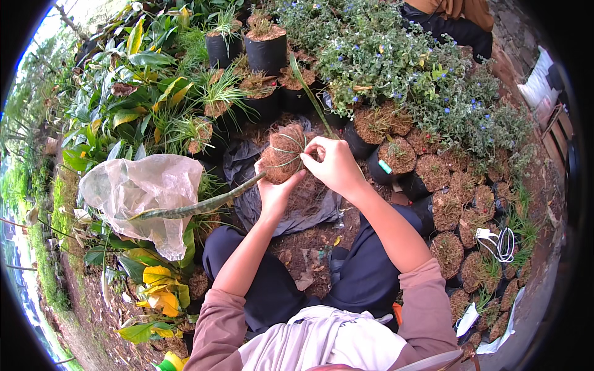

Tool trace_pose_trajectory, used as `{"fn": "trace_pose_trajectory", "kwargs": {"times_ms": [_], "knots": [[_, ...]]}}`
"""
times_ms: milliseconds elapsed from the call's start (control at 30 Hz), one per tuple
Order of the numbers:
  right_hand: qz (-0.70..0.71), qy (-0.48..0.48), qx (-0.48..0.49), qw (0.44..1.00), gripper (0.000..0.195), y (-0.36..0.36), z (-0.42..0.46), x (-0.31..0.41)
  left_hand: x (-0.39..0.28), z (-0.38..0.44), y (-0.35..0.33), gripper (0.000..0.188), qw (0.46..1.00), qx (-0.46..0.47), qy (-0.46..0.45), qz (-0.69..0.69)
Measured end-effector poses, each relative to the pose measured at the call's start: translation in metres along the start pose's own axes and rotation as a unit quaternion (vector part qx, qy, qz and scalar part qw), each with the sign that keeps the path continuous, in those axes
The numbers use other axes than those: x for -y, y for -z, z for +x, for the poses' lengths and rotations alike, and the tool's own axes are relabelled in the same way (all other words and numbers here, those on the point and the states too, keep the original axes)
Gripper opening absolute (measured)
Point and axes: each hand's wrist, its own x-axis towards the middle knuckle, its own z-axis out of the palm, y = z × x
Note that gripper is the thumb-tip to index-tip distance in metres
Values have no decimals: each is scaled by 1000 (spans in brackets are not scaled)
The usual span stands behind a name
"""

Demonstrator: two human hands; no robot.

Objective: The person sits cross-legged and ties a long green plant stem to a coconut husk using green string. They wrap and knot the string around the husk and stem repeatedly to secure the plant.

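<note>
My left hand (274, 188) cradles a ball of brown coconut fibre (280, 139) from below and from the left. Thin green string (287, 165) runs around the ball in several bands. At the ball's right side, my right hand (336, 164) pinches the string between thumb and forefinger. A long mottled leaf, like a snake plant's (199, 207), extends from beside my left hand to the lower left. Another narrow leaf (308, 88) rises behind my right hand; its base is hidden. Loose fibre (308, 197) lies below on a black plastic sheet (248, 197).
A clear plastic bag (144, 185) rests over foliage at left. Black-bagged pots (265, 53) stand ahead, with more pots (445, 211) at right near a blue-flowered bush (394, 55). A white cable (503, 246) lies on them. Another person (452, 23) is at upper right.
</note>
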Motion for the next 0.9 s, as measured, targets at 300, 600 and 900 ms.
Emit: {"fn": "trace_pose_trajectory", "kwargs": {"times_ms": [300,600,900], "knots": [[-1,-30,8,1000,16,-5,-2,9,2,-2,1,71,999,-22,-9,-23],[80,-49,-13,995,16,-13,3,-2,0,-1,2,67,999,-23,5,-28],[98,-50,4,994,16,-16,0,-2,-4,-3,3,63,1000,-20,14,-15]]}}
